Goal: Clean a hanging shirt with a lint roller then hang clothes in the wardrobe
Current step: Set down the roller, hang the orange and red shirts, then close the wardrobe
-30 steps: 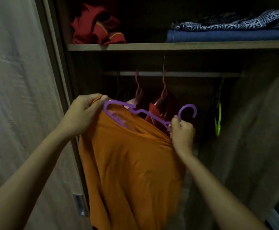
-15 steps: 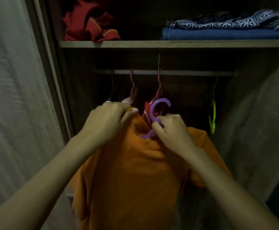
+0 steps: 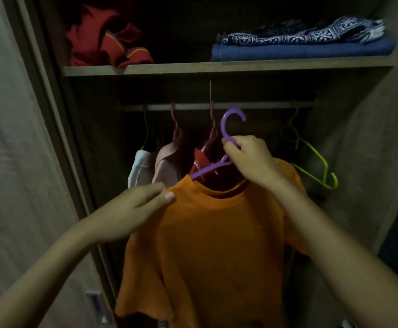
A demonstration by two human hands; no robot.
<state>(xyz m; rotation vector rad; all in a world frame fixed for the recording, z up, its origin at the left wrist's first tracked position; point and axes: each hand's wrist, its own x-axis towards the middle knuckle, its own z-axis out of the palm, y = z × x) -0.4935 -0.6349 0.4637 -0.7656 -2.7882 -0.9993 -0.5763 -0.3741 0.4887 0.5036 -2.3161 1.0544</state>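
The left hand (image 3: 131, 209) pinches the orange shirt (image 3: 207, 245) at its shoulder, apparently to seat the cloth on the purple hanger (image 3: 228, 136). The shirt hangs in front of the open wardrobe, below the rail (image 3: 264, 105). The right hand (image 3: 247, 159) grips the hanger's neck, hook upward just under the rail, likely ready to hook on between the red garment (image 3: 199, 159) and 1 empty green hanger (image 3: 320, 171).
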